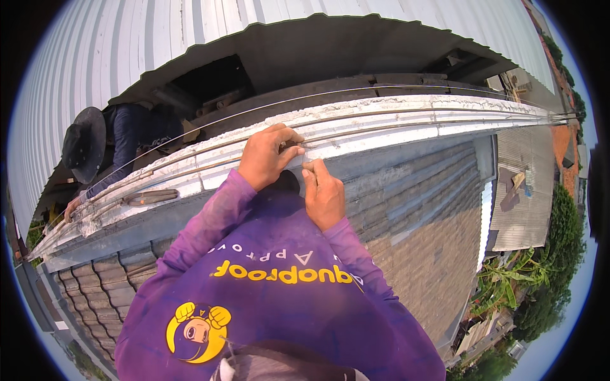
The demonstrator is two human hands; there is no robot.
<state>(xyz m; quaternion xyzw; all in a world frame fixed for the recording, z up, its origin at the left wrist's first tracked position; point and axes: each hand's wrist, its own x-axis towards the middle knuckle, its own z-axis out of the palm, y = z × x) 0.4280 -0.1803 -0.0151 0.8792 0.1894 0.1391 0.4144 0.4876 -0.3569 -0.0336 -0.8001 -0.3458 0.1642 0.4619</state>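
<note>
Atop the long white block wall [349,146], thin brown metal rods [375,126] ran lengthwise, and I worked beside them mid-span. My right hand [325,197] pinched what looked like a fine wire strand [304,157] between thumb and forefinger; my left hand [264,157] curled just above, thumb and forefinger close, though I could not tell what they gripped. Leftward, a dark elongated loop of metal [151,197] rested on the wall. Farther left, a co-worker in a black wide-brimmed hat [86,145] reached toward the rods.
</note>
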